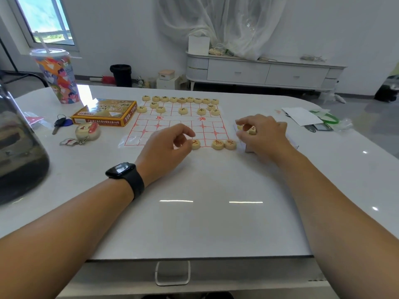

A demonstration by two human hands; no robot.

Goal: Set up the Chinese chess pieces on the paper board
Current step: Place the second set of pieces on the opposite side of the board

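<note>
1. Board edge first: the paper board point(179, 124) lies ahead of both hands, its far side filled with black-marked pieces point(181, 100), its near row barely begun. Ahead-left of the left hand sit the yellow chess box point(103, 113) and a set of keys point(61, 124); nothing there is needed.
2. The left hand point(164, 147) hovers curled over the near row, fingertips touching or just beside a red piece point(195, 144). Whether it truly pinches it I cannot tell. The piece should sit squarely on a line crossing, so nudge it with one fingertip, not a grab, which could drag the thin sheet.
3. Between the hands, two more red pieces point(223, 144) sit touching at the near right corner. Keep the wrist low and clear of them.
4. The right hand point(261, 134) rests just off the board's right edge, fingers curled round loose pieces point(251, 129) from a small pile there. Lift one at a time and read its character before passing it inward.
5. Judging by the near row, most red pieces remain to be placed.
</note>
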